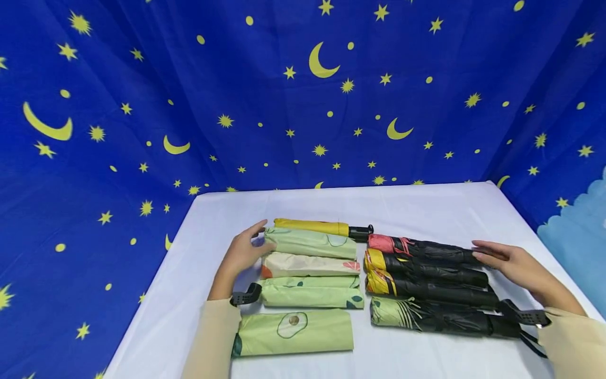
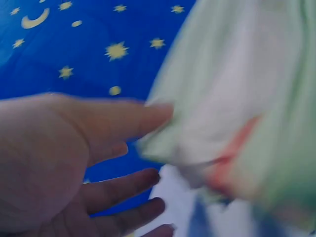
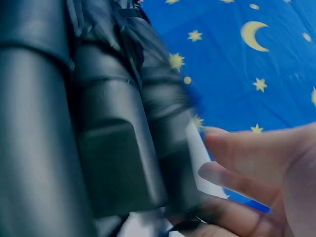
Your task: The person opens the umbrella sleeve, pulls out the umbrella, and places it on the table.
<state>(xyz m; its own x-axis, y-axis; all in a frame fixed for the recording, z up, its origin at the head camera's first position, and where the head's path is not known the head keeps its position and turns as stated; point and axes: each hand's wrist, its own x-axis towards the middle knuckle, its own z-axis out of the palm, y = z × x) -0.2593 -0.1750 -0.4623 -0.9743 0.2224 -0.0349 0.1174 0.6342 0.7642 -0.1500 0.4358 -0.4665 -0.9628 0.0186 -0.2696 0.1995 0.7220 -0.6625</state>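
Observation:
My left hand (image 1: 243, 250) is at the left end of a pale green umbrella sleeve (image 1: 307, 242), its thumb at the edge and its fingers spread. In the left wrist view the thumb (image 2: 143, 118) overlaps the sleeve's blurred cloth. My right hand (image 1: 518, 266) lies beside the handle end of a folded black umbrella with a red tip (image 1: 426, 249). The right wrist view shows its thumb (image 3: 237, 148) apart from the black handles (image 3: 118, 148), fingers loosely extended beside them. A yellow umbrella (image 1: 312, 226) with a black handle lies behind the green sleeve.
Nearer me lie a cream sleeve (image 1: 307, 266), a green sleeve (image 1: 307, 292) and an avocado-print sleeve (image 1: 326, 334). At right are two yellow-tipped black umbrellas (image 1: 440, 275) and a green-tipped one (image 1: 454, 319). Blue star-patterned cloth (image 1: 265, 95) surrounds the white table (image 1: 412, 202).

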